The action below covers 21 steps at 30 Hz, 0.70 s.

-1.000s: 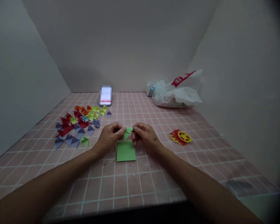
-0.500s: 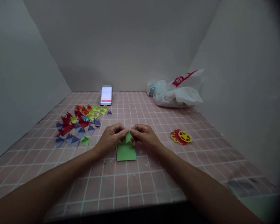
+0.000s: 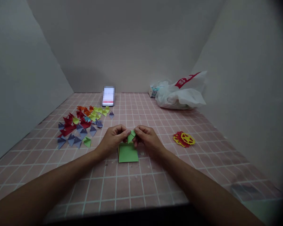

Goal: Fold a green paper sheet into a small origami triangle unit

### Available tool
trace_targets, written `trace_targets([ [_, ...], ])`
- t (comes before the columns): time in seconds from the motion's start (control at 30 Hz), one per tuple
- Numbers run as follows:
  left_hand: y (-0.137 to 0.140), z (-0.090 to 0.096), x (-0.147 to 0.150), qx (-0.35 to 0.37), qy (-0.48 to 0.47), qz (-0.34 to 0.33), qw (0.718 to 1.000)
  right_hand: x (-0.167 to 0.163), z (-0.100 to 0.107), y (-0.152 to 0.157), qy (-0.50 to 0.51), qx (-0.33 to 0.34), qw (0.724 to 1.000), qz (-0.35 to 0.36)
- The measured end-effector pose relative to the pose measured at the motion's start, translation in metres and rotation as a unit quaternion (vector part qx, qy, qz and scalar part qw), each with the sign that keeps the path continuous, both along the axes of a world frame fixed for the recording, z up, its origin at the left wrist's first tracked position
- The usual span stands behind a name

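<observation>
Between my hands is a small folded piece of green paper [image 3: 131, 137], its lower end coming to a point. My left hand [image 3: 115, 136] pinches it from the left, thumb on top. On the other side my right hand [image 3: 146, 137] is closed on its right edge. Just beneath lies a stack of square paper with a green sheet [image 3: 128, 153] uppermost, partly covered by the held piece and my fingers. To the left, many folded paper pieces [image 3: 83, 133] in purple, red, orange, yellow and green are spread on the table.
A lit phone [image 3: 108, 96] stands upright at the back. Behind on the right are a white plastic bag [image 3: 179, 95] and a small box [image 3: 152, 91]. Red and yellow cut-out shapes [image 3: 187, 139] lie right of my hands on the pink tiled tabletop [image 3: 155, 188]. Walls enclose three sides.
The green paper has turned slightly, and a fold across its top now shows between my thumbs. Both hands stay in nearly the same place.
</observation>
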<state>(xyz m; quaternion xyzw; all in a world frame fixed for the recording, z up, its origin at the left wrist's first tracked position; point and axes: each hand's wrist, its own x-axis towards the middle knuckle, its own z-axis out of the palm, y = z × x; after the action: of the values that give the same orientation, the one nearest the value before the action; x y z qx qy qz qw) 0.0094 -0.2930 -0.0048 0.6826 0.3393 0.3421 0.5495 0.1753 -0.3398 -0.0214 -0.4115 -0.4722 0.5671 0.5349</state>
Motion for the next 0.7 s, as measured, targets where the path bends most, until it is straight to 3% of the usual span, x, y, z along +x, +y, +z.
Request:
trace_targets([
  [0.2, -0.0014, 0.001, 0.0004, 0.002, -0.007, 0.016, 1.0, -0.0039, -0.0041, 0.0016, 0.05, -0.023, 0.998, 0.045],
  [0.5, -0.0039, 0.0039, 0.0019, -0.023, -0.015, 0.011, 1.0, -0.0029, -0.0061, 0.0009, 0.024, -0.005, 0.999, 0.027],
  [0.7, -0.0017, -0.0021, 0.0039, -0.114, -0.073, 0.021, 0.991, -0.0029, -0.0023, 0.0013, 0.05, 0.024, 0.998, 0.039],
])
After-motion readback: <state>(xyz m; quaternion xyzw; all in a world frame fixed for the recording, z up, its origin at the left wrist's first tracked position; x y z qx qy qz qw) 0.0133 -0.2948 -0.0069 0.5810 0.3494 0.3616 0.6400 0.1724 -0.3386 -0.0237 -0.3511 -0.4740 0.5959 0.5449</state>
